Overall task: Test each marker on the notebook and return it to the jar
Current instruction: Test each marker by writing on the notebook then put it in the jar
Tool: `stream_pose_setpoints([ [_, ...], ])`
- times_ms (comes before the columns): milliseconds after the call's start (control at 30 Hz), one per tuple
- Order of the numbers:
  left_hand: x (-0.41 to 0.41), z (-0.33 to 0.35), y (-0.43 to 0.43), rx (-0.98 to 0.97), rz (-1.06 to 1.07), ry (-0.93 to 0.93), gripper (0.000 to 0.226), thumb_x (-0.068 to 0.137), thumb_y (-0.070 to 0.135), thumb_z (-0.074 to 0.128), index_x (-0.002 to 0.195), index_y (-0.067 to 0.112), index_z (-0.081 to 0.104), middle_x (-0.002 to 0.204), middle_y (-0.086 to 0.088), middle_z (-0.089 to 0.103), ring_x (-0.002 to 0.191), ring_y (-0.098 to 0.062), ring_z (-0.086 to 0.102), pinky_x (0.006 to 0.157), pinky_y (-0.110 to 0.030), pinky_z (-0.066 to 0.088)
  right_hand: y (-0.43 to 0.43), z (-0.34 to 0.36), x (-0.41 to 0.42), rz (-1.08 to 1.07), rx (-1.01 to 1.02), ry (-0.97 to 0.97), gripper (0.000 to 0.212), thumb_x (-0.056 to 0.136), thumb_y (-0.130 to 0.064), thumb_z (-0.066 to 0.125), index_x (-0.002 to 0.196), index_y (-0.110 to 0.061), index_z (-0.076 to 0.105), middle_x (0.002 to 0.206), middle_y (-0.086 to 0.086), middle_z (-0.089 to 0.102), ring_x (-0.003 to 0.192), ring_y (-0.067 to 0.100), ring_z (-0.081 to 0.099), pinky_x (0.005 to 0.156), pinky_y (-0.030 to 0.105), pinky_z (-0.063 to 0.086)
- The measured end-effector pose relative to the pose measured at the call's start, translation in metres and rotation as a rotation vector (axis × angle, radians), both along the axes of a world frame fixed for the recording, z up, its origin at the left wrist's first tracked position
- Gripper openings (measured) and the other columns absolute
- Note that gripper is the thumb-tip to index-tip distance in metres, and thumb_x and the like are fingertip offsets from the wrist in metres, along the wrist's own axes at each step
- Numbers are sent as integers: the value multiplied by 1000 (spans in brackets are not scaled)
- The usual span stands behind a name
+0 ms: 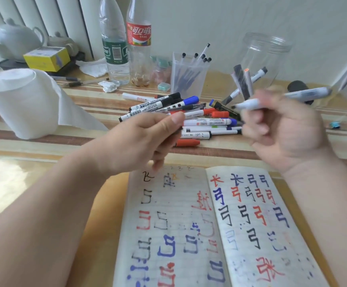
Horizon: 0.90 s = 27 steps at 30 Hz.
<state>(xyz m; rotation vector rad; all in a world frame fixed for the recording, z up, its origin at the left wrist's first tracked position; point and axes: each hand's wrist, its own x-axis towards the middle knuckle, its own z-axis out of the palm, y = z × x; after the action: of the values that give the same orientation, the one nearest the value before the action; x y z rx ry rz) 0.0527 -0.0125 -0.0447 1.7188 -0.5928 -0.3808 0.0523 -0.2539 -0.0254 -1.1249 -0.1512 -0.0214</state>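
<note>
An open notebook (pixel 189 235) lies in front of me, its lined pages covered with red, blue and black test marks. Above it my right hand (pixel 282 133) grips a pale-bodied marker (pixel 305 93), blurred, with its bare tip pointing left. My left hand (pixel 143 139) hovers over the notebook's top edge, thumb pressed to forefinger on something small and dark, apparently the cap. A clear plastic jar (pixel 271 50) stands behind my right hand with a few markers (pixel 245 83) in it. A pile of loose markers (pixel 199 121) lies between my hands and the jar.
A frosted pen holder (pixel 189 79) stands left of the jar. Two plastic bottles (pixel 114 48) are behind the pile. A paper towel roll (pixel 21 104) sits at the left, with a yellow box (pixel 46 59) and a white teapot (pixel 15 38) behind it.
</note>
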Motion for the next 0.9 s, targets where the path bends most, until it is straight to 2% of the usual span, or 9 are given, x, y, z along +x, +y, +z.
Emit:
stream_pose_setpoints([
  [67, 4, 0, 10, 71, 60, -48, 54, 102, 54, 38, 66, 15, 46, 54, 1, 37, 45, -23, 43, 53, -34, 50, -13, 4, 1, -50, -6, -24, 27, 74, -15, 64, 66, -15, 39, 50, 2, 40, 38, 10, 28, 40, 15, 15],
  [167, 7, -4, 14, 166, 103, 49, 55, 96, 60, 44, 77, 8, 48, 62, -13, 62, 55, -38, 67, 52, -36, 55, -6, -4, -10, 131, -254, -23, 18, 70, -16, 75, 69, -11, 57, 51, 8, 41, 43, 13, 31, 43, 21, 19],
  [233, 7, -4, 14, 182, 99, 120, 50, 100, 54, 42, 81, 8, 46, 67, -21, 68, 61, -44, 71, 52, -41, 58, 10, -7, -22, 341, -531, -29, 15, 68, -17, 81, 77, -13, 70, 54, 10, 51, 48, 21, 43, 46, 26, 33],
  [300, 8, -2, 17, 198, 113, 138, 47, 106, 49, 40, 83, 8, 45, 71, -25, 70, 64, -45, 72, 54, -44, 60, 28, -6, -34, 460, -762, -44, 15, 73, -19, 83, 86, -16, 77, 70, 8, 70, 63, 23, 63, 59, 28, 52],
  [367, 8, 1, 21, 224, 122, 124, 46, 107, 48, 38, 85, 8, 46, 74, -26, 72, 65, -44, 73, 55, -47, 62, 46, -5, -38, 530, -719, 27, 14, 76, -16, 79, 90, -13, 79, 86, 13, 76, 75, 23, 70, 73, 35, 62],
  [433, 8, 5, 23, 257, 130, 115, 47, 109, 47, 37, 89, 5, 47, 75, -23, 73, 66, -43, 74, 58, -51, 64, 61, -4, -38, 539, -663, 127, 15, 75, -11, 74, 89, -7, 79, 89, 25, 72, 72, 23, 66, 82, 44, 61],
  [633, 13, 21, 18, 454, 87, 141, 54, 109, 48, 36, 107, -1, 58, 78, -16, 77, 66, -34, 76, 62, -45, 65, 87, -12, -35, 348, -754, 77, 14, 72, -7, 72, 83, 2, 72, 76, 27, 65, 67, 23, 63, 72, 42, 56],
  [700, 14, 24, 18, 473, 54, 155, 52, 110, 48, 36, 103, 1, 56, 81, -17, 78, 67, -34, 77, 64, -46, 65, 88, -18, -37, 276, -812, 16, 7, 78, -3, 76, 77, -2, 70, 72, 24, 68, 65, 22, 62, 65, 38, 51],
  [900, 12, 3, 26, 341, 99, 102, 43, 108, 50, 38, 88, 14, 49, 82, -9, 79, 68, -31, 77, 64, -45, 65, 82, -30, -34, 223, -903, -81, 12, 74, -26, 75, 73, -14, 72, 62, 4, 68, 60, 13, 63, 56, 24, 46],
])
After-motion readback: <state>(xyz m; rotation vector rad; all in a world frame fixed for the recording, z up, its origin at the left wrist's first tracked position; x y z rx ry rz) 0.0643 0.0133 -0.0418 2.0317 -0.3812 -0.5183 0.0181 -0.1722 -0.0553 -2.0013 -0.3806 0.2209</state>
